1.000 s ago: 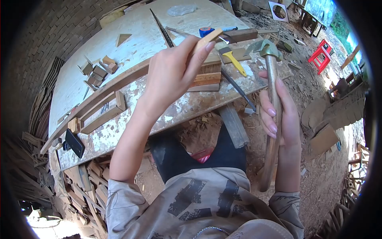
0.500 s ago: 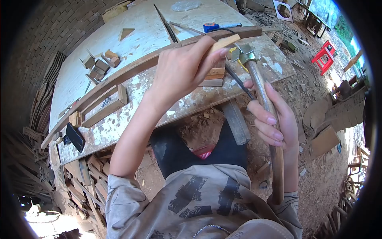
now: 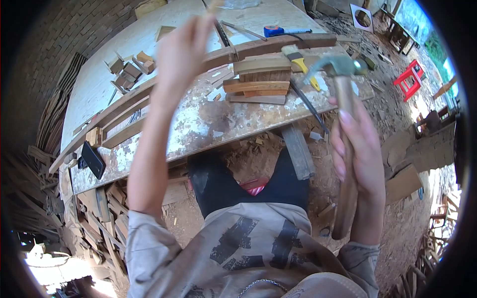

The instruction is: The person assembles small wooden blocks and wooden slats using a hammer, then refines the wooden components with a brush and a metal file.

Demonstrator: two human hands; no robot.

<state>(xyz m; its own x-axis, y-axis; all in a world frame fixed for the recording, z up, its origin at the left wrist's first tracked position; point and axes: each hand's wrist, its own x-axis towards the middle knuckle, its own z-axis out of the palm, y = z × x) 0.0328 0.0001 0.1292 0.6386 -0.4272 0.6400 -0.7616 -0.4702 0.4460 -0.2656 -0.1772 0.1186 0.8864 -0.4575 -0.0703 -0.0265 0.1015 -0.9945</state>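
Observation:
My right hand (image 3: 365,141) is wrapped round the wooden handle of a claw hammer (image 3: 345,102), its metal head up over the bench's right edge. My left hand (image 3: 181,59), smeared by motion, is raised above the bench; a small light wood piece (image 3: 214,7) pokes out past its closed fingers. Between the hands, several short wood blocks (image 3: 258,87) are stacked on the bench. Right of them lie a paintbrush (image 3: 300,63) with a yellow handle and a thin dark bar (image 3: 307,105) that juts past the bench edge.
A long curved beam (image 3: 218,60) crosses the worn bench (image 3: 198,124). On it are a wooden tray (image 3: 124,130) of nails, a phone (image 3: 93,160), small block assemblies (image 3: 130,72) and a blue tape measure (image 3: 274,31). Scrap wood (image 3: 107,218) heaps at left; a red stool (image 3: 410,79) stands right.
My left hand has swung up and left with the light wood piece, uncovering the stacked blocks and brush. The hammer has shifted slightly right, its head now turned sideways.

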